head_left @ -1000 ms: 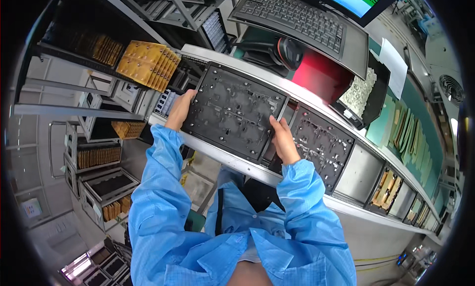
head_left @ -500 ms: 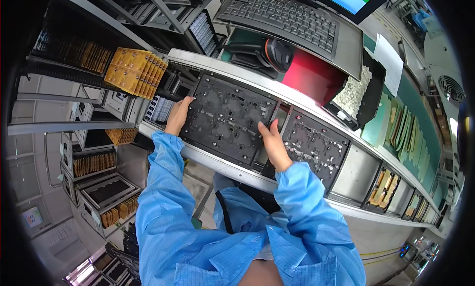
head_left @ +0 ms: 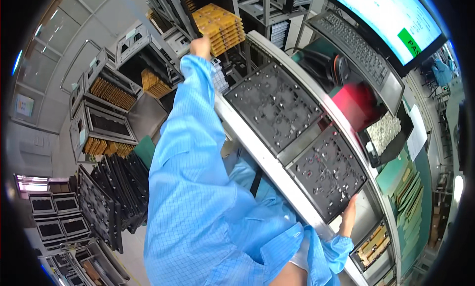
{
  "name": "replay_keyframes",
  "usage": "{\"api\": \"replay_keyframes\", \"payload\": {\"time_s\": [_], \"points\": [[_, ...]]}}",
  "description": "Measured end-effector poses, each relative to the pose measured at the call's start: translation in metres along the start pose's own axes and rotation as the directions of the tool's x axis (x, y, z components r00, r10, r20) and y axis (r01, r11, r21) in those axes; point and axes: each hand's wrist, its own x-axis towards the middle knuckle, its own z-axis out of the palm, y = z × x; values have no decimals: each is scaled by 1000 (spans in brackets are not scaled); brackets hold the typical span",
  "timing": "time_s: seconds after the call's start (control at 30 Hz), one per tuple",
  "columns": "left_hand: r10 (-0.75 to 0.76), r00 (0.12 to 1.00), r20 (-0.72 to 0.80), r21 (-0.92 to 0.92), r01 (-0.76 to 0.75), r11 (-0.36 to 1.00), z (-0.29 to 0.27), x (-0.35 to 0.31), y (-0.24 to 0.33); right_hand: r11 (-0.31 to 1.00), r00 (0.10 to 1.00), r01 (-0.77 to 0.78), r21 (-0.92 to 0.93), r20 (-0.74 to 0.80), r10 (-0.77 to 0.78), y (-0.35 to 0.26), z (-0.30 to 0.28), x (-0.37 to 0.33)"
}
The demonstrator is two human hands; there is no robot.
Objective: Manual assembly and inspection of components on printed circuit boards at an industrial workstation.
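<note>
Left hand (head_left: 200, 47) is way up at the stack of amber circuit boards (head_left: 218, 26), right at their lower left corner. The boards sit in tiers at the rack beside the top end of the conveyor line (head_left: 261, 143). Can't tell if that grip is actually pinching a board or just up against the stack, since the back of the hand hides the fingertips. Right hand (head_left: 349, 217) is down at the lower right corner of the nearer black fixture plate (head_left: 327, 172), fingers pretty straight along the edge; can't really tell if that grip is clamped or only resting there. That plate lies flat between the rails, covered in little metal bits, and the farther black fixture plate (head_left: 274, 106) lies just up the line from it, a narrow gap between the two. Past the far rail there's a handheld barcode scanner (head_left: 340, 70) beside a red-lit patch, then a keyboard (head_left: 354, 48) and a lit monitor (head_left: 386, 13). A black bin (head_left: 380, 158) full of small pale pieces is next to those, with fanned green sheets (head_left: 403, 189) on the green worktop (head_left: 419, 231). Lower left, more black plates (head_left: 101, 207) lean together in a row.
</note>
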Motion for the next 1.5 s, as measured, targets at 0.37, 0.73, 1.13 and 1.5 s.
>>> {"api": "replay_keyframes", "payload": {"time_s": [0.37,0.73,1.13,1.5], "points": [[-290,886,361,-479,443,758,12,-33,62,977,993,122,-172,22,-120,-77,32,-26],[307,335,891,-438,812,385,-98,-312,88,736,682,278,618,412,-604,-236,147,-81],[206,-33,978,-123,706,697,-103,-320,69,674,900,329,662,-5,-435,-236,143,-27],[188,82,979,-185,746,639,-93,-303,57,666,881,363,652,-8,-473,-249,145,-4]]}}
